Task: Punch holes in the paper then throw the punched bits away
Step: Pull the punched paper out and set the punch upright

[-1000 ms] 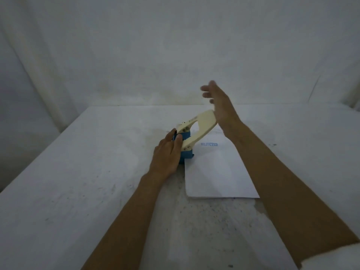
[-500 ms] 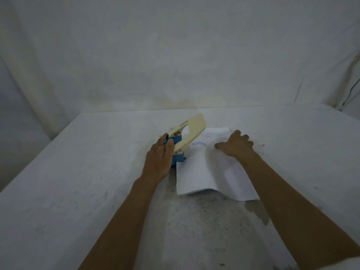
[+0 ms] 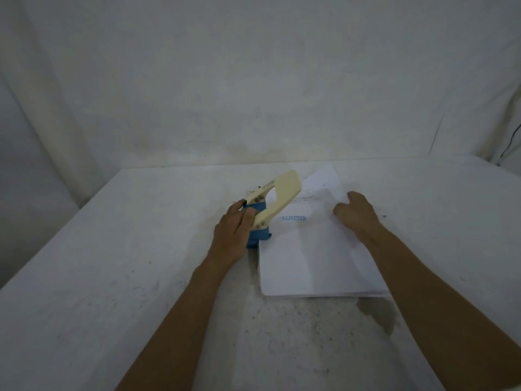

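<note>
- Left hand (image 3: 232,235): closed on the blue base of the hole punch (image 3: 263,218); keep it pinned to the table (image 3: 112,277).
- Handle (image 3: 282,193) is raised.
- Paper (image 3: 313,258): left edge lies at the punch; seat it square.
- Right hand (image 3: 356,214): fingers curled on the paper's far part; press flat.

One white surface (image 3: 118,277) before me, speckled with dark flecks and scuffs, with a grey smudge (image 3: 377,314) near its right side. One pale backdrop sheet (image 3: 253,80), creased and faintly stained, hung behind and draped along both sides. One thin dark cable (image 3: 510,142), hanging at the far right edge.
</note>
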